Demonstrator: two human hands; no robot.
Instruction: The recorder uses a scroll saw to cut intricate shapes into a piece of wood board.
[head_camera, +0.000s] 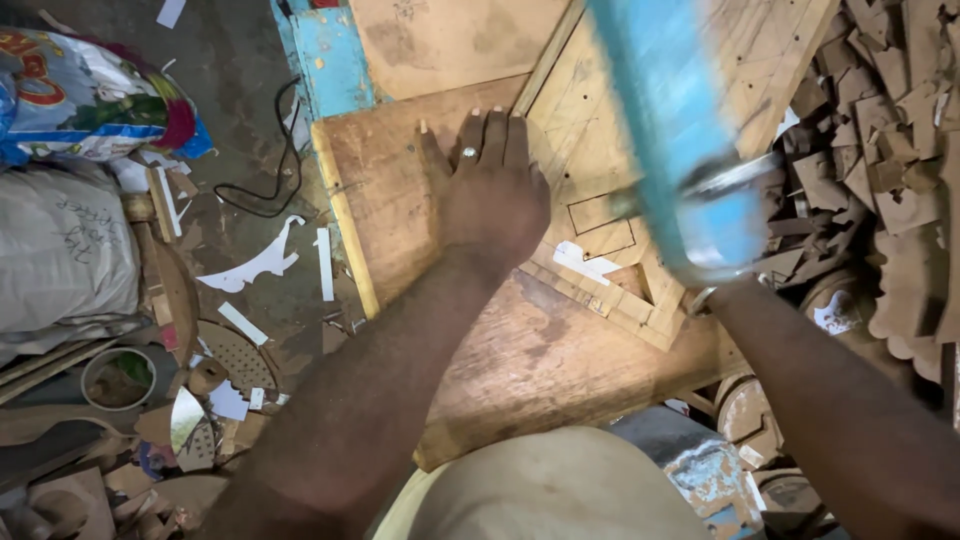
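My left hand (490, 185), with a ring on one finger, presses flat on a wooden board (390, 210) beside a pale plywood panel (600, 150) marked with pencil lines and small holes. A rectangular hole is cut near the panel's lower corner. My right hand is hidden behind a blurred blue power tool (680, 130) that it holds over the panel; only the right forearm (830, 400) shows. A metal part of the tool (735, 175) sticks out to the right.
Piles of brown cut-out scraps (890, 130) lie at the right. Printed sacks (70, 100), a black cable (265, 150), white offcuts (255, 265) and round pieces litter the floor at the left. A blue-painted frame (330, 55) stands behind the board.
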